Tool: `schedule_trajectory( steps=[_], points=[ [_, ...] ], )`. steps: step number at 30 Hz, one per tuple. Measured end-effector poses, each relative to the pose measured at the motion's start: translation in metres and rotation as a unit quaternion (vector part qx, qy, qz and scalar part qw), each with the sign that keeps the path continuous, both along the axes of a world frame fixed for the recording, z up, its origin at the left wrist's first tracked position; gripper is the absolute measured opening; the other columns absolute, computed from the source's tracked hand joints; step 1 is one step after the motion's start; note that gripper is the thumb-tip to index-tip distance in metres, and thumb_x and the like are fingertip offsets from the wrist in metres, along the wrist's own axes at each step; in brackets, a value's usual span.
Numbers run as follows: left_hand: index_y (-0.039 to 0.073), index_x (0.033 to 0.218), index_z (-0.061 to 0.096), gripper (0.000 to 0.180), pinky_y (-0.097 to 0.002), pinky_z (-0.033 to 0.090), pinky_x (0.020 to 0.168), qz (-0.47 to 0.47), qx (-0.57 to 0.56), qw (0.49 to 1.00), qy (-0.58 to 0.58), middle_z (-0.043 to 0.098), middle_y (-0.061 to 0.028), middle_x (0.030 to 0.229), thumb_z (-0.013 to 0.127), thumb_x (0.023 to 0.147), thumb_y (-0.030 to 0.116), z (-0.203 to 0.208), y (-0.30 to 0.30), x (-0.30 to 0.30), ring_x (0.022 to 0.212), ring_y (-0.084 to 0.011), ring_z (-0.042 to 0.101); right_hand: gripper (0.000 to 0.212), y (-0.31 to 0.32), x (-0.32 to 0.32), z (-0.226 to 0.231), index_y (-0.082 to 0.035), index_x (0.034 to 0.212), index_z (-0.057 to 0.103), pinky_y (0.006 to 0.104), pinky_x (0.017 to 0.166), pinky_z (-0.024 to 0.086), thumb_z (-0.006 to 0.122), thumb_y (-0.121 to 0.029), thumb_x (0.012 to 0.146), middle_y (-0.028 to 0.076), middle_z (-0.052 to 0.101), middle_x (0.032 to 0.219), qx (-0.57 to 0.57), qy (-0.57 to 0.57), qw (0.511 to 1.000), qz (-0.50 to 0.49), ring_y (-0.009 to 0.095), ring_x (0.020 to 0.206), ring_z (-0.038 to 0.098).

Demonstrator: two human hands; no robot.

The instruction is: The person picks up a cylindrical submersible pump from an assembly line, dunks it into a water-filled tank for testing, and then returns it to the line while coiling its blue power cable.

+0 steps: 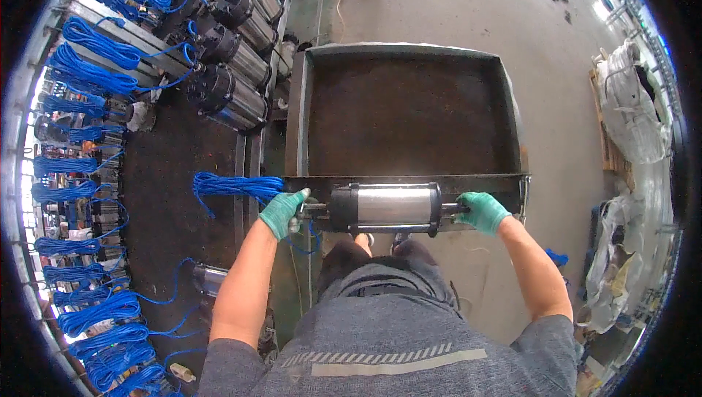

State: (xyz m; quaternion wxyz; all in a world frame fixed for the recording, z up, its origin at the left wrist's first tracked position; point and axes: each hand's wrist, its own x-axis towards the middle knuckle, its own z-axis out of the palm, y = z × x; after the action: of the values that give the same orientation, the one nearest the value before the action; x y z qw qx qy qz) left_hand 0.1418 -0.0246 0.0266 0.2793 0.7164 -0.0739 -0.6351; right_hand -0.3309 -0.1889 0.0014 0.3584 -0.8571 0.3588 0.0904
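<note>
A motor (395,205) with a shiny silver cylindrical body and black end caps lies level across the front of my body. My left hand (281,213), in a green glove, is closed around the metal fitting at its left end. On the other side, my gloved right hand (481,212) grips the shaft at its right end. A bundle of blue cable (238,186) lies just left of my left hand. The motor is at the near edge of a dark metal tray (409,112); whether it rests on that edge I cannot tell.
Several similar silver and black motors (227,97) stand on the dark bench (172,156) to the left, with coiled blue cables (95,68) along its far side. Another silver cylinder (210,278) lies near my left forearm. White sacks (632,104) stand at the right.
</note>
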Motion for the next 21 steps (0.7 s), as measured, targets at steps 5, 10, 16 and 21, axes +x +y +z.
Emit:
schedule_trajectory(
  steps=[5,10,16,21],
  points=[
    [-0.001,0.142,0.049,0.053,-0.0396,0.039,0.113,-0.147,-0.327,0.905,-0.230,0.055,-0.0186,0.136,0.066,0.097,0.022,0.001,0.021,-0.028,0.132,-0.0312,0.050,0.035,0.006,-0.006,-0.001,-0.009,0.101,0.070,0.0480,0.076,0.055,0.077,-0.038,0.082,0.019,0.070,0.096,-0.050,0.043,0.998,0.002,0.041,0.090,0.067],
    [-0.003,0.130,0.060,0.045,-0.0410,0.038,0.115,-0.276,-0.338,0.822,-0.365,0.054,-0.0178,0.142,0.071,0.088,0.010,-0.030,0.058,0.005,0.132,-0.0340,0.050,0.051,-0.005,0.013,0.029,-0.011,0.120,0.068,0.0468,0.085,0.055,0.078,-0.041,0.081,0.018,0.072,0.108,0.022,0.026,0.999,0.001,0.040,0.100,0.069],
    [-0.006,0.124,0.064,0.037,-0.0402,0.047,0.100,-0.339,-0.388,0.774,-0.368,0.066,-0.0200,0.124,0.057,0.103,0.024,-0.037,0.055,0.017,0.114,-0.0326,0.060,0.042,0.014,0.001,-0.005,-0.010,0.109,0.068,0.0472,0.075,0.056,0.077,-0.040,0.082,0.013,0.072,0.093,-0.134,-0.007,0.990,0.032,0.037,0.091,0.070],
    [-0.005,0.116,0.066,0.040,-0.0409,0.052,0.076,-0.288,-0.180,0.899,-0.276,0.070,-0.0068,0.095,0.058,0.102,0.031,-0.019,0.031,0.016,0.078,-0.0275,0.060,0.009,0.031,0.013,-0.034,-0.012,0.092,0.066,0.0440,0.060,0.055,0.061,-0.018,0.088,0.008,0.067,0.078,-0.311,-0.030,0.950,0.011,0.031,0.077,0.072]
  ],
)
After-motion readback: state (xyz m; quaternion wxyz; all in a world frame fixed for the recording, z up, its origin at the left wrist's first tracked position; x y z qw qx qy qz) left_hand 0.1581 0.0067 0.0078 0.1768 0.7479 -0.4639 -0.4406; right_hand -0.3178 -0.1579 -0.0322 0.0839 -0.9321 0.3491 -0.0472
